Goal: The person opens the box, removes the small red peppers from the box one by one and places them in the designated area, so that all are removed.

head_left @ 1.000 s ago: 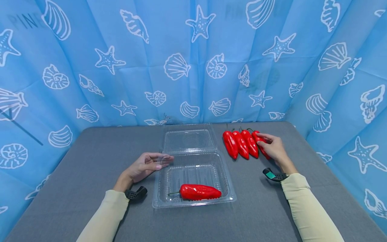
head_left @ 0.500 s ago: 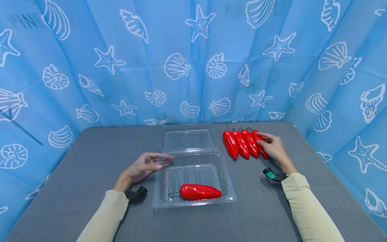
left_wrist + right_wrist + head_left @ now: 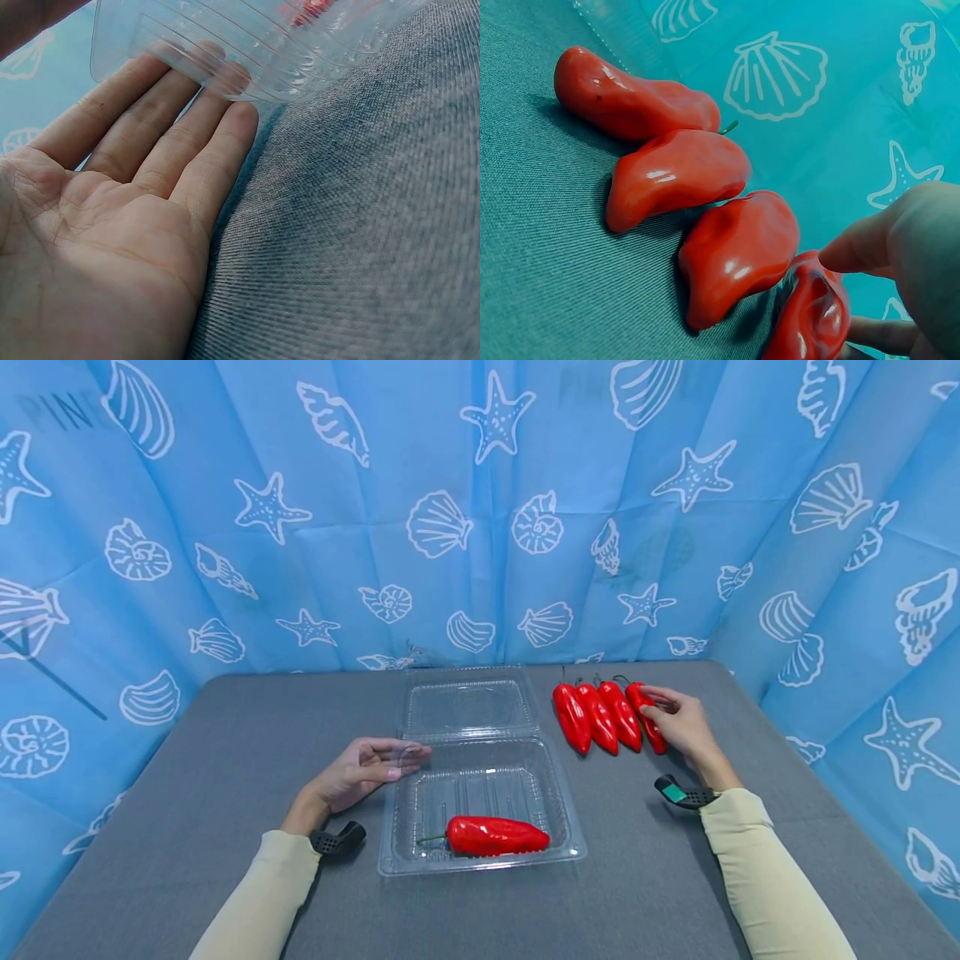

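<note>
My right hand (image 3: 681, 724) pinches the rightmost long red pepper (image 3: 656, 740) in a row on the table, thumb on one side and fingers on the other. That same pepper is cut off at the bottom of the right wrist view, its far side hidden. Three more red peppers (image 3: 598, 720) lie just left of it, side by side, stems pointing away. A clear plastic clamshell container (image 3: 517, 864) stands in the middle, lid back. One red pepper (image 3: 497, 837) lies crosswise along its front. At the container's left side, my left hand (image 3: 363, 774) has straight fingers, tips against the wall (image 3: 217, 67).
The container's lid (image 3: 468, 706) lies flat behind its base, near the back edge of the grey table (image 3: 315, 910). A blue curtain (image 3: 465, 527) printed with shells and starfish hangs behind and along the sides. Each wrist wears a black strap (image 3: 682, 793).
The rightmost pepper has turned slightly, its tip coming left, nearer in line with the others. My right hand has shifted a little to the right; my left hand has stayed still.
</note>
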The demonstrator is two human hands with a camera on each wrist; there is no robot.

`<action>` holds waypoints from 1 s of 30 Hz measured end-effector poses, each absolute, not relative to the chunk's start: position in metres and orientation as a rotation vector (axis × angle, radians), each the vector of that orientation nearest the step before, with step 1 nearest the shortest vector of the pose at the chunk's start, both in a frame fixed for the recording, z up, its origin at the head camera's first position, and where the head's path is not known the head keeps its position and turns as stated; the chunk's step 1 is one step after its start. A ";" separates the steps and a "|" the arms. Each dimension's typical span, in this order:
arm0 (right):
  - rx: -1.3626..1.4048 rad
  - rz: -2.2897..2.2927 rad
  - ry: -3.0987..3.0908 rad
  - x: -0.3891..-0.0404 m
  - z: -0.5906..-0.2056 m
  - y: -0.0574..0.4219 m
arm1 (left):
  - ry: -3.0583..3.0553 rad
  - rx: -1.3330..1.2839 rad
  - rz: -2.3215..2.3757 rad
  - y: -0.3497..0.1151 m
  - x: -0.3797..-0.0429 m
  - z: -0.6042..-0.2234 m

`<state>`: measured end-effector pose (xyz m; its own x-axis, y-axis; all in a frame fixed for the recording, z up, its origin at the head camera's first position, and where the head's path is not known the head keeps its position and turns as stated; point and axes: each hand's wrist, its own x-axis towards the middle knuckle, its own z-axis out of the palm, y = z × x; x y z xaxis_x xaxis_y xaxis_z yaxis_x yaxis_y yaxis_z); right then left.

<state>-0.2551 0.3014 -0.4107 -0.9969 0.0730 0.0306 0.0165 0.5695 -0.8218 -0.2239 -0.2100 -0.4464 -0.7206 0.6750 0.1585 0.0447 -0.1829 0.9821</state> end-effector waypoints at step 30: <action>-0.070 1.409 -2.702 -0.259 -0.418 0.298 | 1.650 0.822 1.959 -0.210 -0.225 -0.448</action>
